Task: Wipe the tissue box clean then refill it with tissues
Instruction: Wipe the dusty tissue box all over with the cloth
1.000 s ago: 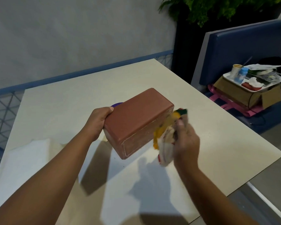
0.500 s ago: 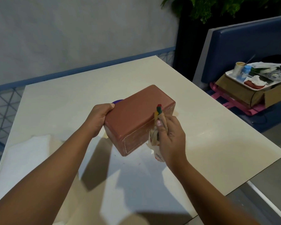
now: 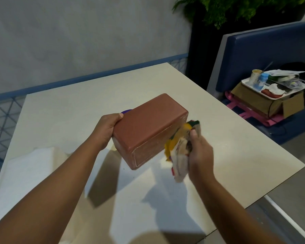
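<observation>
A reddish-brown tissue box [image 3: 146, 127] is held tilted above the cream table [image 3: 236, 155]. My left hand [image 3: 106, 129] grips its far left end. My right hand [image 3: 200, 152] is closed on a crumpled cloth [image 3: 179, 147], white with yellow, green and red patches, pressed against the box's right side near its lower edge. White tissues [image 3: 28, 166] lie flat on the table at the left, under my left forearm. A small purple object [image 3: 126, 111] peeks out behind the box, mostly hidden.
To the right stands a blue bench [image 3: 271, 50] with a cardboard box [image 3: 268, 103] carrying a white tray [image 3: 275, 88] of cups and clutter. A plant [image 3: 236, 9] sits at the top right. A blue railing [image 3: 0, 110] runs beyond the table's far left edge.
My right hand slid the cloth leftward along the box's side, then back to the right. The box stays in my left hand, nearly still.
</observation>
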A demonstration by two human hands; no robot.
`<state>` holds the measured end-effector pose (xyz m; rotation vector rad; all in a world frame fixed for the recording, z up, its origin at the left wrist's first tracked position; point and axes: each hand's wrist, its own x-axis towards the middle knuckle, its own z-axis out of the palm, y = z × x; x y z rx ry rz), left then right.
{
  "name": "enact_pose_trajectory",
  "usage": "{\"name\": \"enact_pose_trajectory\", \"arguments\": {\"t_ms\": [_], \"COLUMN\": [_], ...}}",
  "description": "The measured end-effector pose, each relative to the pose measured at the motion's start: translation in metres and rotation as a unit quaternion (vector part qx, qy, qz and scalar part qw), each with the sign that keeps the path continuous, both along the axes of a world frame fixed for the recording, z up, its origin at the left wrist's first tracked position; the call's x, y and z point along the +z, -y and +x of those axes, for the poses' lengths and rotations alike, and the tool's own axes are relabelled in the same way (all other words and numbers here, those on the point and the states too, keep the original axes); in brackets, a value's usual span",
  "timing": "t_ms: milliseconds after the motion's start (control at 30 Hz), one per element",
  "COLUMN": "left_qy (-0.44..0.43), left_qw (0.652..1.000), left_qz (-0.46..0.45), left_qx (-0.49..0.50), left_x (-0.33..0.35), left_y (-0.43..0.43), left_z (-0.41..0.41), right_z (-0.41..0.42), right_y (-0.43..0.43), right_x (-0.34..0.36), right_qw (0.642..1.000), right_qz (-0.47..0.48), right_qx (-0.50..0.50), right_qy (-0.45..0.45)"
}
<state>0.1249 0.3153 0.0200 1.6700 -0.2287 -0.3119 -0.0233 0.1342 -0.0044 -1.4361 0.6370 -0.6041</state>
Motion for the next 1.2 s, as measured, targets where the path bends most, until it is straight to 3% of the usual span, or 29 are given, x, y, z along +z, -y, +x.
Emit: {"name": "enact_pose_trajectory", "arguments": {"t_ms": [267, 700, 967, 1200], "left_qy": [0.001, -0.008, -0.020, -0.008], "left_qw": [1.000, 1.000, 1.000, 1.000], "left_qz": [0.011, 0.005, 0.010, 0.011], "left_qx": [-0.009, -0.019, 0.014, 0.002], "left_x": [0.002, 0.007, 0.006, 0.004], "left_y": [-0.003, -0.002, -0.002, -0.003], "left_z": [0.000, -0.004, -0.003, -0.001], "right_z": [0.018, 0.011, 0.015, 0.011], "right_y": [0.000, -0.027, -0.017, -0.029], "right_x": [0.007, -0.003, -0.006, -0.015], "right_qw": [0.993, 0.957, 0.988, 0.984], "right_qz": [-0.108, -0.271, -0.144, -0.165], "right_qx": [0.045, 0.083, 0.044, 0.044], "right_qy": [-0.023, 0.065, 0.019, 0.044]}}
